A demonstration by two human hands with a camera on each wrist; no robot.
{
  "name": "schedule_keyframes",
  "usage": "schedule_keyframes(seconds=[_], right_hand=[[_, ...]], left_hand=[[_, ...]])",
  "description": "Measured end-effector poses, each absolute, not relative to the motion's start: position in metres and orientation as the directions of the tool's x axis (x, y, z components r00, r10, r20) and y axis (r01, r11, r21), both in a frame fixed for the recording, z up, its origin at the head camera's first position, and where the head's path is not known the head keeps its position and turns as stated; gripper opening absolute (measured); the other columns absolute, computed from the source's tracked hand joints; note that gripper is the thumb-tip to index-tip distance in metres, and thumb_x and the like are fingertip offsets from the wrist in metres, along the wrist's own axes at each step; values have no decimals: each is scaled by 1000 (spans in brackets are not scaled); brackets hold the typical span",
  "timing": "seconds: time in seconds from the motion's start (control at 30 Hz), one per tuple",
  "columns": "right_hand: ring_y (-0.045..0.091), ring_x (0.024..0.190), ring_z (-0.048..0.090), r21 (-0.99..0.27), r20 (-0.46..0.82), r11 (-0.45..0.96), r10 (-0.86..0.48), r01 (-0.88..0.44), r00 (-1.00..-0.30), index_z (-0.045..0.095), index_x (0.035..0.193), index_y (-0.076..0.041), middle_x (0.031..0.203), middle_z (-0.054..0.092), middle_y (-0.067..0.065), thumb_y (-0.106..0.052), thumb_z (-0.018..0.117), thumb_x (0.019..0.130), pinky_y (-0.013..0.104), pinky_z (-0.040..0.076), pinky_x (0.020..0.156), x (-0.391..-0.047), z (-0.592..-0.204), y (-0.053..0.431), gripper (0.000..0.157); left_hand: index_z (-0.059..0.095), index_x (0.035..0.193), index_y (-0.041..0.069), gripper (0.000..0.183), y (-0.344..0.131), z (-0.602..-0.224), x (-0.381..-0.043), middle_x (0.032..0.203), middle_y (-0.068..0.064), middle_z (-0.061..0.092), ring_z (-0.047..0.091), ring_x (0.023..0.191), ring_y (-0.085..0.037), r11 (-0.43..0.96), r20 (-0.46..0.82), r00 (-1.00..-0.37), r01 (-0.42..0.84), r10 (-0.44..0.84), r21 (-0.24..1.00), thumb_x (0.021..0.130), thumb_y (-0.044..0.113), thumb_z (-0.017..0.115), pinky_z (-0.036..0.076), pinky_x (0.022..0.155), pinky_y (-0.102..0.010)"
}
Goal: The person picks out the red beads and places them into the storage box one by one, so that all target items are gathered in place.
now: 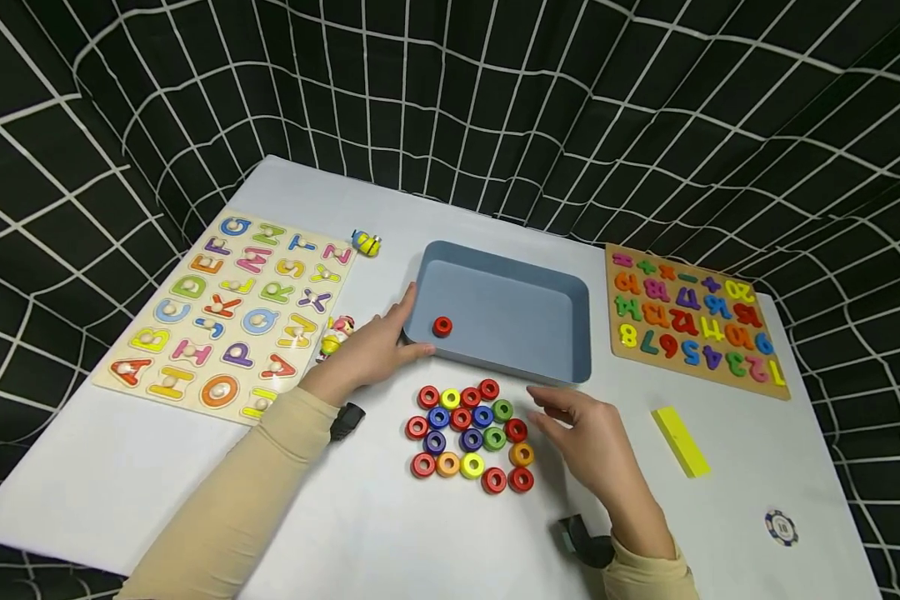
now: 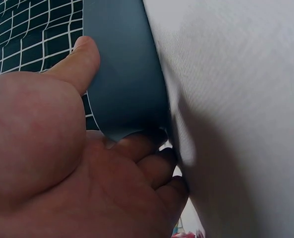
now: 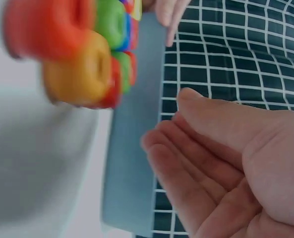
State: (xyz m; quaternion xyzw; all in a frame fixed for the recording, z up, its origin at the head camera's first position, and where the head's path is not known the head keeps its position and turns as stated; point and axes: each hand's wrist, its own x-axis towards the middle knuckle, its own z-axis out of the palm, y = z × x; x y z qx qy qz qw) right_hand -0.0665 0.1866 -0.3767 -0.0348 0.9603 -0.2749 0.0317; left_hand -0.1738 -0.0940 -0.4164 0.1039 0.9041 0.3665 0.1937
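At the near left corner of a blue-grey tray [image 1: 495,310], my left hand [image 1: 378,342] grips the wall. Its thumb lies along the tray's wall [image 2: 124,59] in the left wrist view, and the other fingers bend around the corner. One red ring bead [image 1: 442,326] lies inside the tray. Just in front, a loose cluster of ring beads [image 1: 461,418] in red, yellow, blue, green, orange and purple rests on the table. My right hand [image 1: 588,433] hovers at the cluster's right side, fingers loosely bent and holding nothing. In the right wrist view, an orange bead [image 3: 80,67] shows blurred near it.
On the left lies a wooden letter puzzle board [image 1: 228,312], with a small figurine [image 1: 336,335] and a bee toy [image 1: 366,242] beside it. To the right are a number puzzle board [image 1: 690,321], a yellow block [image 1: 680,442] and a poker chip [image 1: 782,527]. Black grid cloth surrounds the white table.
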Motion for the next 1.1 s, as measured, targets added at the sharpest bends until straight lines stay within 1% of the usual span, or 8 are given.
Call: schedule_keyframes(seconds=[0.2,0.3,0.43,0.73,0.8,0.9,1.03,1.1], right_hand=[[17,100,69,-461,-145,885,-8,60,-989,72,116,-15,110,74,1,-21,77,82,37,58,84,-52,-390,175,35],[21,103,69,-405,-135,911,33,85,-990,73,115,-14,109,74,4,-25,79,80,41,56,87,-49,-392,166,38],[26,106,68,-360,-115,927,63,100,-991,73,113,-10,108,74,8,-24,81,77,46,54,90,-47,-393,158,39],[25,99,69,-370,-117,918,102,139,-988,74,112,-10,104,75,9,-20,78,81,45,55,85,-50,-384,160,32],[26,98,70,-387,-93,914,93,122,-991,73,113,-9,104,74,10,-18,76,83,45,56,84,-52,-379,163,32],[27,97,71,-424,-4,905,34,33,-999,71,116,-7,107,74,12,-15,74,85,43,58,81,-60,-370,166,32],[26,98,71,-465,99,881,-50,-90,-994,68,120,-7,112,72,13,-17,71,87,40,59,79,-85,-361,157,35],[25,100,70,-463,115,878,-75,-120,-991,67,122,-8,114,71,13,-19,71,88,40,58,80,-100,-360,148,36]], left_hand=[[-14,152,35,98,-96,-417,-174,161,-13,11,15,145,-47,714,-276,-903,47,329,698,89,58,57,19,117,-59],[-15,152,35,98,-96,-417,-174,161,-12,11,15,145,-47,716,-277,-903,47,328,696,89,58,57,19,117,-59],[-14,152,34,99,-96,-416,-174,161,-13,11,15,145,-47,717,-276,-903,50,330,695,89,58,57,19,117,-58],[-13,153,34,99,-93,-415,-175,162,-13,11,14,145,-47,709,-269,-904,52,333,703,88,58,58,20,116,-60],[-12,153,34,99,-92,-415,-175,162,-14,11,14,144,-49,706,-271,-903,48,332,706,88,57,59,20,115,-61],[-11,154,34,98,-91,-416,-174,161,-15,12,13,144,-50,702,-275,-903,41,332,711,89,56,59,20,115,-62],[-10,154,33,98,-93,-418,-172,161,-15,12,14,144,-49,698,-266,-905,45,331,715,89,55,59,20,116,-61],[-11,154,33,97,-94,-419,-172,161,-14,12,14,144,-49,698,-265,-907,44,329,715,89,55,59,20,116,-60]])
